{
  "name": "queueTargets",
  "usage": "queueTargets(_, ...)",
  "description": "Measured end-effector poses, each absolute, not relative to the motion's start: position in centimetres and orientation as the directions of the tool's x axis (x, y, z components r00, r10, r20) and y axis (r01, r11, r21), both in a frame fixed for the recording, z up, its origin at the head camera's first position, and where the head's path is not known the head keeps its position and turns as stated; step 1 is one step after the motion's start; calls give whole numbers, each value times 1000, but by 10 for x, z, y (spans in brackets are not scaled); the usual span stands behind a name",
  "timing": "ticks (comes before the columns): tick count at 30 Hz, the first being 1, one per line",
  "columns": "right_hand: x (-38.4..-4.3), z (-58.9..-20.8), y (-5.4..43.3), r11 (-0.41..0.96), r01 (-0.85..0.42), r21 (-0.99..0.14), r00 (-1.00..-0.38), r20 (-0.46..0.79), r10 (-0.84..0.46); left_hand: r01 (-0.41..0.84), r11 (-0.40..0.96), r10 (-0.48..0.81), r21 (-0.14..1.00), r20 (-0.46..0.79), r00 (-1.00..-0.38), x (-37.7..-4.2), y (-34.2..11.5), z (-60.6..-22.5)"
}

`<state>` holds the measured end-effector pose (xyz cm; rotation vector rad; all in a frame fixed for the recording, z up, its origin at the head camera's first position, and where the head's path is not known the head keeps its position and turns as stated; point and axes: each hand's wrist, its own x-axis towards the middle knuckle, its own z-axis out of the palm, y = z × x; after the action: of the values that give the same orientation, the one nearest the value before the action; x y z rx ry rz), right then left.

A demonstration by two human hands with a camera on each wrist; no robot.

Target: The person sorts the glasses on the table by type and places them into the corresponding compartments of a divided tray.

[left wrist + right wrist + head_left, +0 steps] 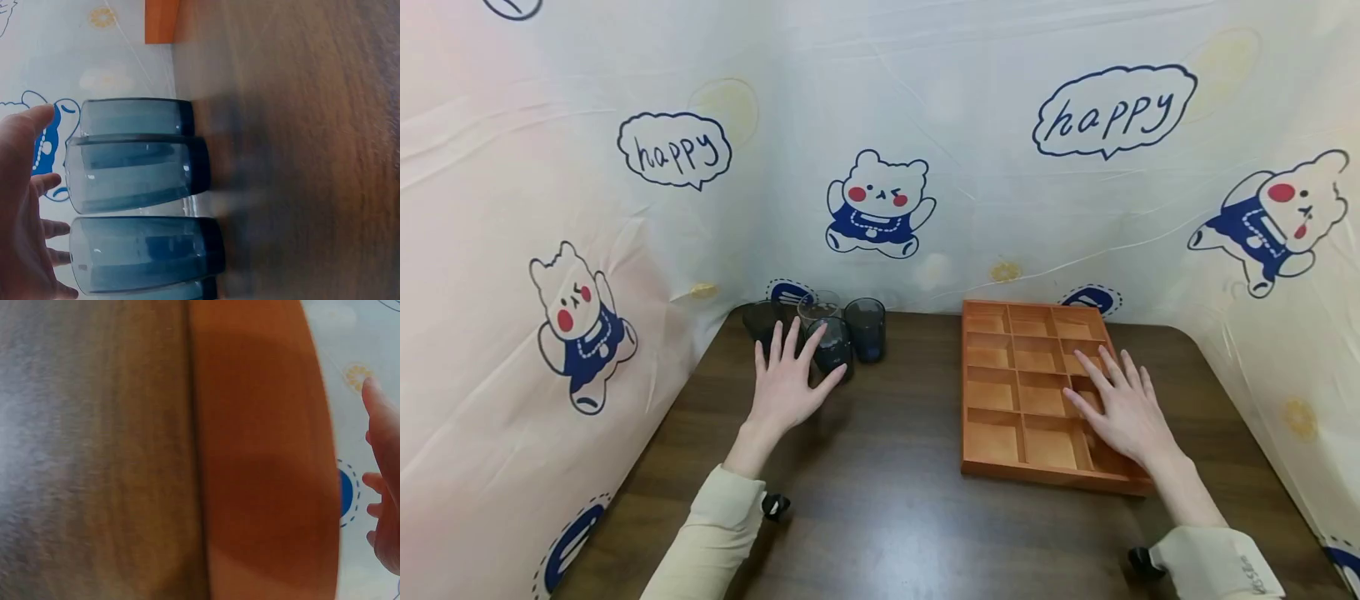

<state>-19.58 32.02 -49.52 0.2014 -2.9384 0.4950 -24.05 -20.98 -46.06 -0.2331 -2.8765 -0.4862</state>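
My left hand [784,387] is spread over the near side of a cluster of tinted drinking glasses, fingers reaching toward their rims. The front glass [835,354] stands beside my thumb, and another dark glass [866,331] is just right of it. Partly covered by my fingers is a left glass [760,317]; a clearer rim [818,302] shows behind. In the left wrist view the blue-grey glasses [137,175] stand upright in a row. Over the right side of a wooden compartment tray [1056,446], my right hand [1126,412] hovers with fingers spread, hiding some compartments.
A dark brown wooden table [880,500] carries everything. Pale fabric [970,167] with cartoon bears and "happy" lettering hangs behind and along both sides. The tray's orange side wall [269,450] fills the middle of the right wrist view.
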Motion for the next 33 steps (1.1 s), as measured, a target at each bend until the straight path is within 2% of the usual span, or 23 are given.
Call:
queueTargets(10, -195, -516, 321, 930, -150, -336, -987, 114, -117, 190, 922, 87, 339, 295, -951, -247, -226, -470)
queueTargets(19, -194, -520, 320, 932, -158, -327, -985, 115, -127, 183, 878, 9, 442, 368, -930, -254, -251, -471)
queueTargets(25, -194, -521, 320, 941, -157, -299, -985, 111, -129, 151, 860, -40, 487, 361, -932, -257, -266, -473)
queueTargets(33, -194, -525, 322, 944, -159, -290, -985, 115, -130, 156, 746, -139, 647, 381, -914, -265, -285, -480)
